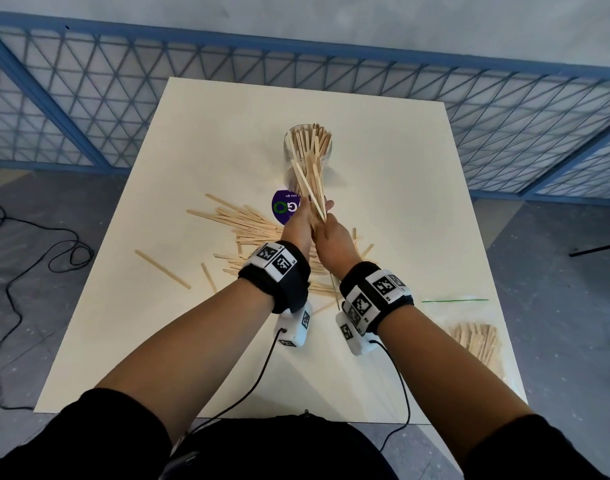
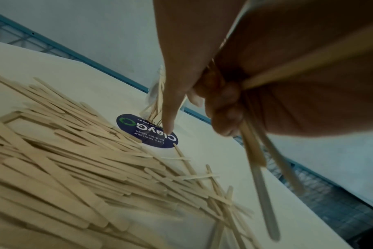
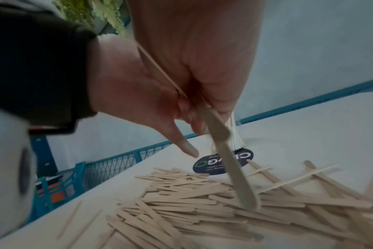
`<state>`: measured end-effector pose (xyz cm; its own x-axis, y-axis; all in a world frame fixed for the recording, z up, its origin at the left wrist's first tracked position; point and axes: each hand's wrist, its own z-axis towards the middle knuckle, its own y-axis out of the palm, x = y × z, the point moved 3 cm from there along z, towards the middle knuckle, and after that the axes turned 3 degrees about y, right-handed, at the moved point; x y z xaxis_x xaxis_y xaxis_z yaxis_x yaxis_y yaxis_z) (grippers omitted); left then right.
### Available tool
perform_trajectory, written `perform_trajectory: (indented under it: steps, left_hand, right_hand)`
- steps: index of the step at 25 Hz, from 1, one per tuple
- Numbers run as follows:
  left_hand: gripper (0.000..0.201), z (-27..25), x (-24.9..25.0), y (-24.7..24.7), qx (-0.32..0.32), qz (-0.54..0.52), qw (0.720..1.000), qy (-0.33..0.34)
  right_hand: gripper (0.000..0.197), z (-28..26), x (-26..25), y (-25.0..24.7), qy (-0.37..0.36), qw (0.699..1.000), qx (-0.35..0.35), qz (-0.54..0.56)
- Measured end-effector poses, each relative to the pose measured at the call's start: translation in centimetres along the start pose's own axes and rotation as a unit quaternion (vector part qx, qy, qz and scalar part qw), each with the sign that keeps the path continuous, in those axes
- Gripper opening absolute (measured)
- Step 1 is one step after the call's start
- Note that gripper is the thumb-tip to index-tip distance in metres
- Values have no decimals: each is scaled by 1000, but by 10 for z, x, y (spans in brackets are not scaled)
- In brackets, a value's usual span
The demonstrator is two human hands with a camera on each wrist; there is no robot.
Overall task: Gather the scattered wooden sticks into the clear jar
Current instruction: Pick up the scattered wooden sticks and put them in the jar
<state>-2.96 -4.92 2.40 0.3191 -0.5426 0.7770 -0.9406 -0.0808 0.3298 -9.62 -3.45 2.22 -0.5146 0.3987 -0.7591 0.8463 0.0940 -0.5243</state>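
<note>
The right hand [image 1: 333,242] clamps a bundle of wooden sticks [image 1: 314,188], its fingers curled round them; the left hand [image 1: 300,227] presses against that bundle, its forefinger straight; beyond the grip stands the clear jar [image 1: 307,150], part-filled; beneath it scattered sticks [image 1: 251,225] litter the table [image 1: 417,209].

Both forearms stretched forward, meeting mid-frame; left hand [image 1: 301,223] and right hand [image 1: 331,239] pressed together, fingers curled around a stick bundle [image 1: 312,181].

jar [image 1: 307,150] mid-table [image 1: 383,168], sticks inside | loose sticks [image 1: 248,223] before it | bagged sticks [image 1: 476,341] right
</note>
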Motion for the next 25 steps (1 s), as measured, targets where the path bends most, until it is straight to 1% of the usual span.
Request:
perform_trajectory:
  steps: [1,2,3,4,5,6,8,13,16,20,25]
  left_hand:
    - [47,2,3,-1,-21,-26,999,-1]
    - [43,4,7,-1,-37,-39,998,12]
    - [33,9,10,-3,-33,-20,999,34]
    - [22,13,12,-5,-13,8,998,59]
    - [19,16,14,-8,9,37,996,77]
    - [23,19,14,-10,28,57,995,78]
    - [35,24,11,-12,50,50,996,62]
    - [49,32,11,-21,85,-27,994,59]
    - [43,29,17,-26,84,-96,991,52]
    - [36,29,19,-33,58,-110,992,13]
    - [36,37,21,-41,80,-158,984,30]
  right_hand:
    - [28,0,1,-2,-5,1000,0,-15]
    - [26,-1,1,-2,-12,999,-3,-35]
    - [26,-3,1,-3,-25,998,-7,-57]
    - [26,-6,1,-2,-34,996,-12,-81]
    - [27,-7,1,-1,-42,993,-18,-104]
    - [30,-9,0,1,-47,991,-26,-126]
    - [34,-12,-1,4,-53,986,-44,-154]
    - [34,-17,3,2,-57,991,-72,-94]
    - [42,-18,5,-2,-45,991,-88,-87]
    - [38,-17,13,0,-34,991,-94,-92]
    - [36,-16,14,4,-36,991,-104,-82]
